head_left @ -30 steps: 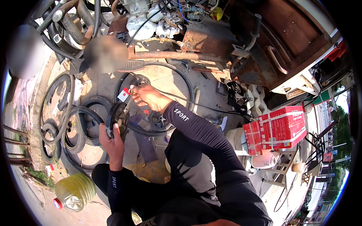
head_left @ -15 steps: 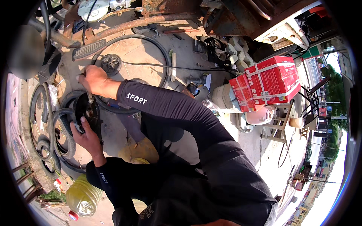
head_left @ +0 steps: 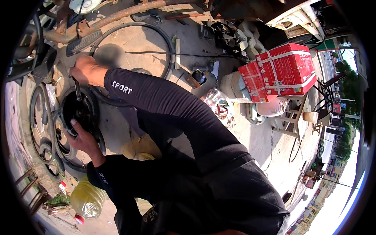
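My right hand [head_left: 87, 70] is wrapped round a dark metal wrench [head_left: 78, 91], whose lower end reaches down to a black round wheel part [head_left: 81, 111]. The wheel part stands tilted, its hollow inner side showing; the inside is too dark to make out details. My left hand [head_left: 84, 140] grips the near rim of this part, thumb over the edge and fingers behind it. Loose black tyres [head_left: 39, 125] lie just left of both hands.
A large tyre [head_left: 169, 51] lies beyond my right hand, crossed by a black cable. A foot pedal [head_left: 84, 42] and rusty frame [head_left: 129, 15] are at the far side. Red boxes [head_left: 288, 69] stand at right. A yellow liquid jug [head_left: 87, 199] stands near left.
The wheel part has tilted, so more of its hollow side faces me. My right hand has moved left, and the wrench now shows clearly. My left hand stays at the rim.
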A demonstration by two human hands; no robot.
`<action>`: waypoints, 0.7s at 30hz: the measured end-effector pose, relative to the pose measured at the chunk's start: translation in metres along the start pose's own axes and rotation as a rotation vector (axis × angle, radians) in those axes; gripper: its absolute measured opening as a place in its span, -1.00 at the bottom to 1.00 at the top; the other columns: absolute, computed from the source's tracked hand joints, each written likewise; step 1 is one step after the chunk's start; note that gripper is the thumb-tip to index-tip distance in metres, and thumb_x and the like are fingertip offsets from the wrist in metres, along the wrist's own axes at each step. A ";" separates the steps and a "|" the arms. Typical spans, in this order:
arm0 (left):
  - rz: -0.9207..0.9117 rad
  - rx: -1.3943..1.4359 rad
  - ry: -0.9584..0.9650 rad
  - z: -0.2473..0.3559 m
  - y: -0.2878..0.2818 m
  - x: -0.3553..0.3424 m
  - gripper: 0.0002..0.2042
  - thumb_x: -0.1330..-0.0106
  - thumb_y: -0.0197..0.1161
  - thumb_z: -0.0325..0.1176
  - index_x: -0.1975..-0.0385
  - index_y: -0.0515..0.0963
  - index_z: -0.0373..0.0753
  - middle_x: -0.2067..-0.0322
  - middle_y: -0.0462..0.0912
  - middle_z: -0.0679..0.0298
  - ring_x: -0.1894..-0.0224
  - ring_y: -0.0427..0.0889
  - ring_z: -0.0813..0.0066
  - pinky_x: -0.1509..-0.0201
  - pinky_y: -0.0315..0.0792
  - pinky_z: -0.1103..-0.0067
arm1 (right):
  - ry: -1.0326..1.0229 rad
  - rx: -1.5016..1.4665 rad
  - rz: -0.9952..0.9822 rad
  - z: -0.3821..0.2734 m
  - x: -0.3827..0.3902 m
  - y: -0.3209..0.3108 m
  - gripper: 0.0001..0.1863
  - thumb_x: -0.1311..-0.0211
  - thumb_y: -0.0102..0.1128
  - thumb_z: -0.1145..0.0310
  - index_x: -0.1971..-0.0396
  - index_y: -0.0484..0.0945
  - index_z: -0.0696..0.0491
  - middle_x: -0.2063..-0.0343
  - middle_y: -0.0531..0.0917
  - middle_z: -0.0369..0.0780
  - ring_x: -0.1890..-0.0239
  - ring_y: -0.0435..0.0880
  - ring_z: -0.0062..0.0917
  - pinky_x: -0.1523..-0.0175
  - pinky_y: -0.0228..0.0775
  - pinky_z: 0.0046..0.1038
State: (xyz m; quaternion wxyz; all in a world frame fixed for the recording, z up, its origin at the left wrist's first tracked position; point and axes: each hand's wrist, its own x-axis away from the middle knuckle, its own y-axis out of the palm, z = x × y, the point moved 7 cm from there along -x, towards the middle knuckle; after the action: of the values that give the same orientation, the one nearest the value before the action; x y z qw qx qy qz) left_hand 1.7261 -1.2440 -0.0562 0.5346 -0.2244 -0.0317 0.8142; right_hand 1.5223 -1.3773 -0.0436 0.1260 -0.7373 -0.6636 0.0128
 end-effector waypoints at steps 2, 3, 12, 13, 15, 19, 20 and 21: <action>0.020 0.025 -0.003 -0.006 -0.008 -0.002 -0.46 -0.45 0.30 -0.12 -0.07 0.48 -0.61 0.07 0.67 -0.06 0.11 0.64 0.34 0.00 0.54 0.50 | -0.087 0.074 0.047 -0.009 0.009 0.000 -0.66 -0.19 0.25 0.18 0.48 0.67 0.21 0.38 0.71 0.08 0.21 0.71 0.01 0.03 0.52 -0.13; 0.030 -0.030 0.043 -0.011 -0.011 -0.006 -0.45 -0.44 0.30 -0.11 -0.07 0.49 -0.60 0.08 0.68 -0.07 0.13 0.66 0.32 0.03 0.56 0.49 | -0.252 0.141 0.041 -0.022 0.022 0.012 -0.71 -0.17 0.25 0.22 0.42 0.68 0.19 0.33 0.72 0.06 0.12 0.70 0.00 0.01 0.50 -0.11; 0.096 -0.166 0.080 -0.015 -0.011 -0.007 -0.29 -0.37 0.31 0.05 -0.15 0.46 -0.60 0.04 0.66 -0.19 0.11 0.70 0.16 0.03 0.59 0.39 | -0.409 0.215 0.003 -0.031 0.021 0.024 -0.66 -0.14 0.27 0.19 0.44 0.67 0.22 0.37 0.72 0.07 0.19 0.72 -0.02 0.04 0.53 -0.14; 0.106 -0.181 0.075 -0.017 -0.014 -0.007 -0.29 -0.37 0.32 0.06 -0.15 0.47 -0.60 0.03 0.65 -0.20 0.10 0.69 0.16 0.02 0.58 0.39 | -0.535 0.246 0.000 -0.043 0.035 0.033 -0.66 -0.13 0.27 0.19 0.42 0.69 0.22 0.36 0.72 0.07 0.20 0.72 -0.01 0.06 0.54 -0.15; 0.120 -0.200 0.049 -0.022 -0.022 -0.007 -0.29 -0.37 0.32 0.06 -0.14 0.47 -0.60 0.02 0.64 -0.20 0.09 0.69 0.15 0.01 0.58 0.38 | -0.615 0.284 -0.038 -0.048 0.033 0.051 -0.69 -0.09 0.29 0.20 0.33 0.74 0.16 0.26 0.74 0.03 0.16 0.73 -0.06 -0.03 0.53 -0.19; -0.009 -0.080 0.033 0.002 0.012 -0.003 -0.34 -0.38 0.34 -0.02 -0.14 0.46 -0.63 0.04 0.66 -0.15 0.08 0.66 0.23 0.01 0.56 0.42 | -0.496 0.899 -0.119 0.044 -0.061 0.039 -0.71 -0.07 0.29 0.23 0.30 0.72 0.12 0.45 0.72 -0.05 0.28 0.76 -0.14 0.15 0.57 -0.18; 0.005 -0.072 0.030 -0.002 0.001 -0.005 -0.35 -0.39 0.35 -0.06 -0.13 0.45 -0.64 0.05 0.66 -0.13 0.07 0.65 0.27 0.01 0.55 0.44 | -0.622 1.036 -0.043 0.029 -0.042 0.052 -0.73 -0.07 0.29 0.24 0.30 0.72 0.11 0.46 0.72 -0.06 0.29 0.76 -0.14 0.15 0.57 -0.18; 0.023 -0.105 0.027 -0.005 -0.009 -0.006 -0.35 -0.39 0.35 -0.05 -0.13 0.45 -0.64 0.05 0.66 -0.13 0.07 0.65 0.27 0.00 0.55 0.44 | -0.645 0.873 -0.004 0.014 -0.025 0.064 -0.73 -0.07 0.28 0.24 0.31 0.72 0.11 0.46 0.72 -0.06 0.29 0.76 -0.12 0.15 0.57 -0.16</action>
State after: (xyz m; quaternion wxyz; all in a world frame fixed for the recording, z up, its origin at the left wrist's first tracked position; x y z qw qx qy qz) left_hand 1.7377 -1.2465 -0.0565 0.5129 -0.2634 -0.0645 0.8145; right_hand 1.5788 -1.4051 -0.0733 0.2107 -0.5737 -0.6030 0.5127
